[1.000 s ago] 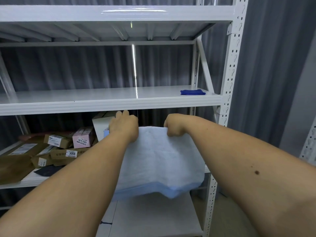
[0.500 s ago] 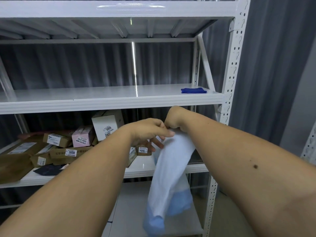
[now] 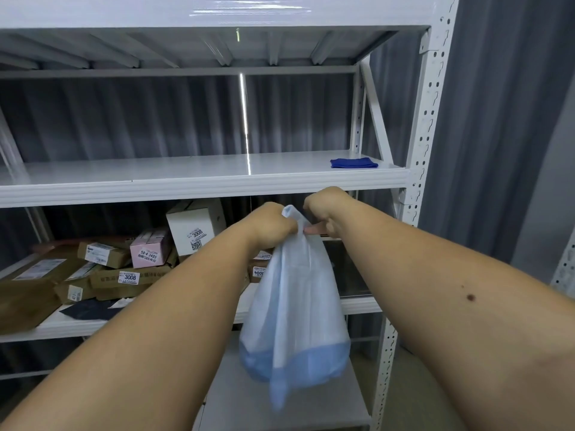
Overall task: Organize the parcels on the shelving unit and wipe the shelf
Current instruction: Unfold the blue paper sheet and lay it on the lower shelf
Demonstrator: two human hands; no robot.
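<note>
A white and pale-blue plastic parcel bag (image 3: 295,309) hangs in front of the shelving unit. My left hand (image 3: 273,227) and my right hand (image 3: 326,213) both grip its bunched top, close together, just below the middle shelf (image 3: 186,185). That shelf is bare except for a folded blue cloth (image 3: 354,163) at its right end. On the lower shelf (image 3: 77,325) lie several parcels: a white box (image 3: 194,227), a pink box (image 3: 149,251) and brown cardboard boxes (image 3: 124,279).
A large brown paper parcel (image 3: 28,293) and a dark flat packet (image 3: 90,307) lie at the lower shelf's left. The white perforated upright (image 3: 426,119) stands at the right. Grey curtain hangs behind and to the right. A bottom shelf (image 3: 280,405) shows below the bag.
The bag was held spread wide by both hands. My hands came together at its top, and it now hangs down bunched and narrow.
</note>
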